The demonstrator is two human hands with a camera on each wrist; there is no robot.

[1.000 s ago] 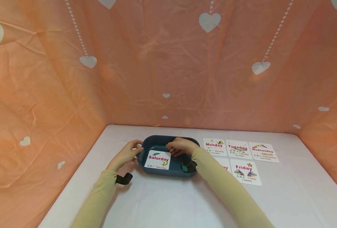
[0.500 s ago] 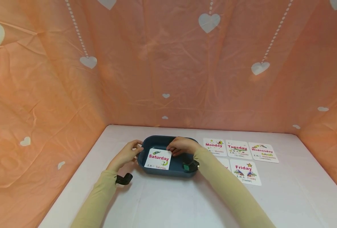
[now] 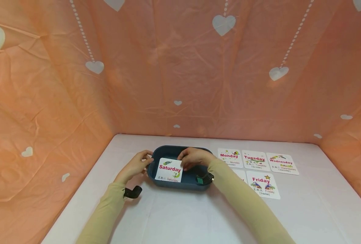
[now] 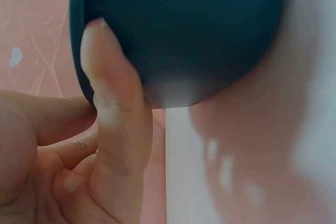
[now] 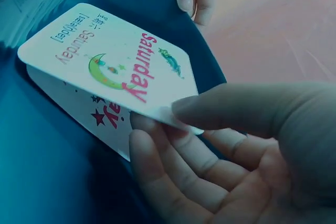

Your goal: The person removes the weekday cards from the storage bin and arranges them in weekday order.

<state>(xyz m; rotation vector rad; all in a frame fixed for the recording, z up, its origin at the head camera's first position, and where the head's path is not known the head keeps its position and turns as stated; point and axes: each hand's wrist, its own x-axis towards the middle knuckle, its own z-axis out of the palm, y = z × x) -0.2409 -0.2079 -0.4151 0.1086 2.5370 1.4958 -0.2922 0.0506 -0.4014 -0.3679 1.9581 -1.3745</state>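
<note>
A dark blue oval tray (image 3: 180, 185) stands on the white table. At its left end my left hand (image 3: 134, 166) pinches the rim between thumb and fingers; the left wrist view shows the thumb on the outer wall. Inside the tray lies a white card printed "Saturday" (image 3: 169, 171). My right hand (image 3: 196, 158) reaches in and pinches its right edge, thumb on top and fingers underneath. That edge is raised in the right wrist view. Beneath it lies another card (image 5: 107, 114) with red lettering and stars, partly covered.
To the right of the tray are cards reading Monday (image 3: 229, 158), Tuesday (image 3: 255, 160) and Wednesday (image 3: 282, 163) in a row. Below them lie a Friday card (image 3: 263, 184) and one partly hidden by my right sleeve. An orange cloth (image 3: 192, 84) hangs behind.
My right hand has gone from hovering beside the Saturday card to pinching it, and the card's edge has come up slightly. The left hand stays at the rim.
</note>
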